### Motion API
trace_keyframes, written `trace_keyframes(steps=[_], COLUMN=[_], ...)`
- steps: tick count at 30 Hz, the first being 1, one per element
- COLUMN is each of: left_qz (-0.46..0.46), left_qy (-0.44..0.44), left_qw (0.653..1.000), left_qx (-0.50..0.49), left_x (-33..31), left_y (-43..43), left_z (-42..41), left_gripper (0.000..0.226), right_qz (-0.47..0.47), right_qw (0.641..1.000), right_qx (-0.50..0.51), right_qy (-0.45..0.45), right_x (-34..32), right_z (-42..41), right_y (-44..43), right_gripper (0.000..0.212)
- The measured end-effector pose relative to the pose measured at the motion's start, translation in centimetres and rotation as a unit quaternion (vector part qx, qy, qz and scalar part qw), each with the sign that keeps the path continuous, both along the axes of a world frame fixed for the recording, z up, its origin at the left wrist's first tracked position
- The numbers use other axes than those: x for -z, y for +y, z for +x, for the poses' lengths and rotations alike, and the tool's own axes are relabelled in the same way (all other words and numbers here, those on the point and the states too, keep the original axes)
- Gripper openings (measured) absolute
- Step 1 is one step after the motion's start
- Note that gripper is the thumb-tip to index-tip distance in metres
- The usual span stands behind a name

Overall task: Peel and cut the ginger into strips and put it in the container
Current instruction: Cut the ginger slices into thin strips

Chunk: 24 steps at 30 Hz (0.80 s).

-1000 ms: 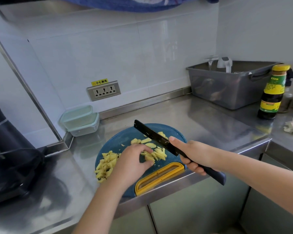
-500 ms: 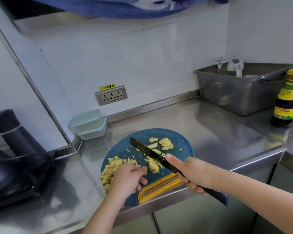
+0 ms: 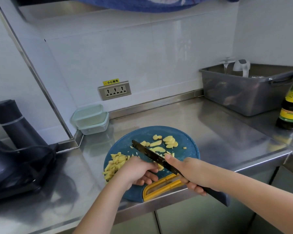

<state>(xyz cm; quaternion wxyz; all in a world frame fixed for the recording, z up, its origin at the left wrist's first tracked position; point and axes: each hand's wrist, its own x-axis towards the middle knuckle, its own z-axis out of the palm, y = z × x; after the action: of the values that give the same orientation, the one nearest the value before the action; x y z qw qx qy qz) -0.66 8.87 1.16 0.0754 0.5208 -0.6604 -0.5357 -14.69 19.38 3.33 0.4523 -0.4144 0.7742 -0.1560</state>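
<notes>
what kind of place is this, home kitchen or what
Probably a commercial or shared kitchen, though I can't be sure: a stainless steel counter with steel cabinet fronts below, a grey plastic tub, and ginger being cut with a knife on a blue cutting board.

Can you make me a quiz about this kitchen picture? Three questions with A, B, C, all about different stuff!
1. Where is the stack of clear plastic lidded containers? A in the grey tub; B in the counter corner below the wall socket; C beside the dark bottle.
2. What colour is the handle of the round blue cutting board? A red; B yellow; C white.
3. What is the right hand doing? A lying flat; B pointing; C gripping the long black knife.
Answers: B, they sit under the socket; B, the slotted handle is yellow; C, fingers wrap the knife's grip.
</notes>
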Motion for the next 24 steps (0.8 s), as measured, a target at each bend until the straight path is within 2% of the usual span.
trace_keyframes(steps=[12, 18, 24], left_qz=[-0.013, -0.004, -0.005], left_qy=[-0.034, -0.050, -0.039], left_qw=[0.998, 0.996, 0.996], left_qx=[0.047, 0.077, 0.079], left_x=[-0.1, -0.5, -0.2], left_y=[-0.6, -1.0, -1.1], left_z=[-0.4, -0.5, -0.4], left_gripper=[0.023, 0.019, 0.020], right_qz=[0.050, 0.147, 0.162], right_qw=[0.997, 0.985, 0.983], right_qx=[-0.003, -0.033, -0.016], right_qy=[0.066, 0.079, 0.086], right_x=[-0.2, -0.7, -0.6], right_z=[0.9, 1.5, 1.3], right_y=[-0.7, -1.9, -2.3], right_gripper=[0.073, 0.081, 0.081])
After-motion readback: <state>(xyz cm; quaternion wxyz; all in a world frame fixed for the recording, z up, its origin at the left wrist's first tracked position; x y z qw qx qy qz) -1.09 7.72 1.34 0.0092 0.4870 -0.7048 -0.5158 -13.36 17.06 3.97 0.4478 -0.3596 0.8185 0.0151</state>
